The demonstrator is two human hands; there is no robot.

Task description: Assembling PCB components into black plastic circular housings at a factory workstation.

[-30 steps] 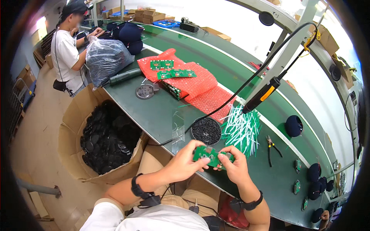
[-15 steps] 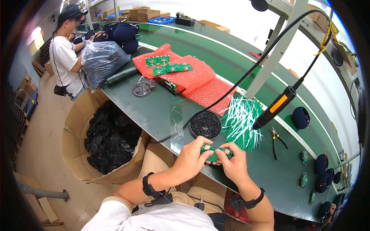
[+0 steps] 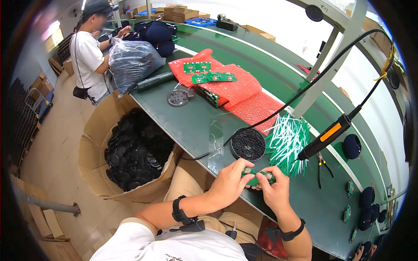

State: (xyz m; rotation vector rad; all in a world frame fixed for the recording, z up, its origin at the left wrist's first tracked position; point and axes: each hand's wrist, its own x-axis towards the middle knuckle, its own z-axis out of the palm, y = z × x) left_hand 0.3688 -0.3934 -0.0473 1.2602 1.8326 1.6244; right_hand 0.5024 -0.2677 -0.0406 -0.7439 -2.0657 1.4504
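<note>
Both hands grip a small green circuit board panel [image 3: 252,179] just over the front edge of the bench. My left hand [image 3: 230,182] pinches its left end between thumb and fingers. At the other end, my right hand [image 3: 274,187] has its thumb on the face and fingers curled behind. Just beyond the hands stands a round dish of small black screw-like pieces [image 3: 248,143]. To its right lies a pile of white and green strips [image 3: 288,145]. An electric screwdriver [image 3: 324,138] with an orange band hangs above that pile on a black cable.
Circuit boards [image 3: 213,77] rest on red bubble wrap [image 3: 244,89]. A carton [image 3: 93,152] of black round parts stands left of the bench. Pliers [image 3: 322,169] and dark rounded pieces [image 3: 366,198] lie right. Farther left, another person [image 3: 89,52] works beside a plastic bag [image 3: 133,61].
The whole view has shifted, so the bench things appear farther right. Both hands keep their hold on the board, with only slight finger movement. The other person's hand has risen.
</note>
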